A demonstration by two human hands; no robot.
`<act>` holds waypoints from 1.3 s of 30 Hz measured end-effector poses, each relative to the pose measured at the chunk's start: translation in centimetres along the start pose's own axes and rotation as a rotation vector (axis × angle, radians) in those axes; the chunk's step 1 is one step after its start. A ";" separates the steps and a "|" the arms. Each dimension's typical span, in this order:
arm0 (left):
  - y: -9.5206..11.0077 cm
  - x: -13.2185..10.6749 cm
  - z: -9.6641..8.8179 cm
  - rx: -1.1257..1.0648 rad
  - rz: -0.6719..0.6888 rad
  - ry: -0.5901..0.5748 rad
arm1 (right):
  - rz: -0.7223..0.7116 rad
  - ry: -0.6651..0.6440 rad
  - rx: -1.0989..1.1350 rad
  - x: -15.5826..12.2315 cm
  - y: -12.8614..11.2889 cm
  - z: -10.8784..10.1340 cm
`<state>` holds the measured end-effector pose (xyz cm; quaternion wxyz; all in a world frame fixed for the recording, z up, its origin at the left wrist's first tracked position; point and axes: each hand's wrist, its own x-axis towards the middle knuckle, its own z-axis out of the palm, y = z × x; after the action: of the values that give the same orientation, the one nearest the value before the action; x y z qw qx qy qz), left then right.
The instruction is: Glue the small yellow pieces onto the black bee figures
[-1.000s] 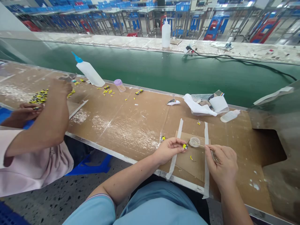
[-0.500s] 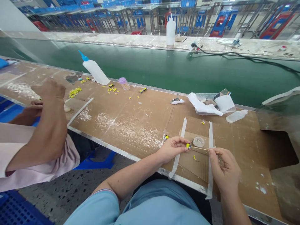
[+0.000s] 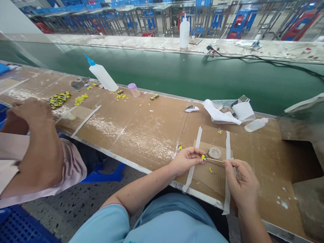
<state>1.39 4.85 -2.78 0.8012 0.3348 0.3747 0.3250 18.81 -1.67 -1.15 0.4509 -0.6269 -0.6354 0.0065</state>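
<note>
Bright even indoor lt, soft shadows, glare on green conveyor belt [image 3: 162, 76], wide-angle bend at edges

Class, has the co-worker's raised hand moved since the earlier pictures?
Yes: the co-worker's hand has moved left, away from the blue-tipped squeeze bottle, and now lies left of the heap of yellow-and-black parts.

A long bench [image 3: 131, 135] is surfaced with stained brown board, and a metal strip [image 3: 113, 157] is fitted along its near edge. A cardboard sheet [image 3: 207, 179] is held down by two tape strips [image 3: 194, 155], and a clear dish [image 3: 215, 153] is set on it. Yellow-and-black parts [image 3: 59, 100] are scattered leftward (the densest heap lies furthest left). A squeeze bottle [image 3: 102, 77] with a blue tip is laid on its side, beside a purple-capped jar [image 3: 134, 90]. A clear tray [image 3: 217, 102] heaped with white paper is placed to the right, near a second bottle [image 3: 256, 125], also lying down.
</note>
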 end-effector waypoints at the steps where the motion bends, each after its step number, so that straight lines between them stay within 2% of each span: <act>1: 0.0 0.0 0.0 -0.001 0.000 0.001 | -0.002 0.001 0.000 0.0 0.0 0.0; 13: 0.2 -0.1 0.2 -0.028 -0.002 -0.003 | -0.031 -0.007 0.029 -0.1 0.1 -0.1; 22: 0.2 -0.1 0.2 -0.030 0.002 -0.012 | -0.007 -0.008 0.050 -0.1 -0.1 -0.1; 26: 0.1 -0.1 0.1 -0.028 -0.002 -0.010 | 0.025 0.031 0.053 0.1 0.0 -0.4; 34: 0.1 -0.1 0.1 -0.008 -0.001 -0.022 | -0.004 0.075 -0.088 0.9 0.8 -0.7; 39: 0.1 -0.1 0.0 0.009 0.000 -0.007 | -0.013 0.020 -0.141 0.9 1.1 -0.3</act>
<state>1.35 4.82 -2.67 0.8009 0.3395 0.3733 0.3223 20.08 -0.87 -1.08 0.4120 -0.6529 -0.6339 -0.0475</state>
